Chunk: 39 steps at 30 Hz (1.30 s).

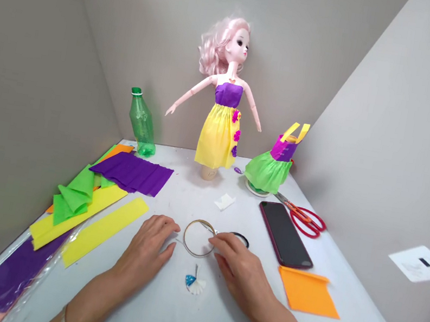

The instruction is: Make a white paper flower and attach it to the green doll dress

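In the head view a thin gold-coloured bangle or ring (184, 238) lies on the table between my hands. My left hand (149, 243) rests to its left, palm down, with thumb and fingers apart and nothing in it. My right hand (241, 264) reaches over the ring's right edge; its index fingertip touches or nearly touches the rim, and the thumb is spread away. Partly hidden behind my right hand is a tool with a black loop handle (242, 238), likely small scissors. Just below the ring sits a small pleated blue and white fan-shaped piece (194, 284).
A doll (219, 134) in a purple and yellow dress stands at the back. A green bottle (141, 122) and coloured sheets (133, 172) lie left. Right are a small green dress (268, 173), red-handled scissors (308, 220), a phone (285, 233) and an orange piece (308, 293).
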{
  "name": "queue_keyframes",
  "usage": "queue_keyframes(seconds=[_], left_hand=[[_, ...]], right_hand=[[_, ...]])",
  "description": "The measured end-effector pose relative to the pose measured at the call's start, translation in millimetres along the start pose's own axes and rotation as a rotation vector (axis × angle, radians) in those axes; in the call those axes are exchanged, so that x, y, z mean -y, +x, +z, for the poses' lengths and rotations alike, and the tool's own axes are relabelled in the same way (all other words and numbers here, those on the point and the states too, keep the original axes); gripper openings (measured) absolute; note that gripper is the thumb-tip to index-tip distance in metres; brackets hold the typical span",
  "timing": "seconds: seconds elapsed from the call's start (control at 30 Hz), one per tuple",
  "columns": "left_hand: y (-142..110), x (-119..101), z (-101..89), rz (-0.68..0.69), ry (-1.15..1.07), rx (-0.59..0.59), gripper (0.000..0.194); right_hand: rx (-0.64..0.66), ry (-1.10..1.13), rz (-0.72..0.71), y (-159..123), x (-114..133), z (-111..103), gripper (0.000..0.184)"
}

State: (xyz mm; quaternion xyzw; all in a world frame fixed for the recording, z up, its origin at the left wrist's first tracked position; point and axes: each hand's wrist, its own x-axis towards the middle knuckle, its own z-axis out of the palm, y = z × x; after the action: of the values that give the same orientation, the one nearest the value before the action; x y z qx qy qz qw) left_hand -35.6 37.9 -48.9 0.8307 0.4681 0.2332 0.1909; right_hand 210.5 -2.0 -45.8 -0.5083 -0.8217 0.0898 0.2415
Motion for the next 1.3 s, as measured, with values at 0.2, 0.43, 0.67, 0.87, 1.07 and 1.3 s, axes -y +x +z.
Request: queue_keyframes(seconds=[0.2,0.43,0.67,0.87,1.07,1.3], left_hand=[[4,2,1.4,-0.065,-0.042,0.034,0.013],[5,3,0.6,-0.098,-0.113,0.033,0.013],[7,-6,-1.6,-0.291,-0.402,-0.096,0.02],[6,-29,-5.0,-0.388,-1.026,-0.058,0.017],[-1,-40,-0.7,-0.499,-1.308,-0.112,0.02],[-1,-43,-2.9,-0.5,-1.39,-0.147,0.016]], right_hand=[[0.125,-0.119,-0.063,4,2,8,0.026],[0.123,-0.116,-0.106,6,1,8,0.024],[0.066,-0.022,-0.08,6,0,6,0.02],[-0.069,0.34,-0.013,4,14,4,0.015],[-0.026,0.418,0.014,4,29,10,0.014],[-0.009,0.352,-0.043,5,35,12,0.017]])
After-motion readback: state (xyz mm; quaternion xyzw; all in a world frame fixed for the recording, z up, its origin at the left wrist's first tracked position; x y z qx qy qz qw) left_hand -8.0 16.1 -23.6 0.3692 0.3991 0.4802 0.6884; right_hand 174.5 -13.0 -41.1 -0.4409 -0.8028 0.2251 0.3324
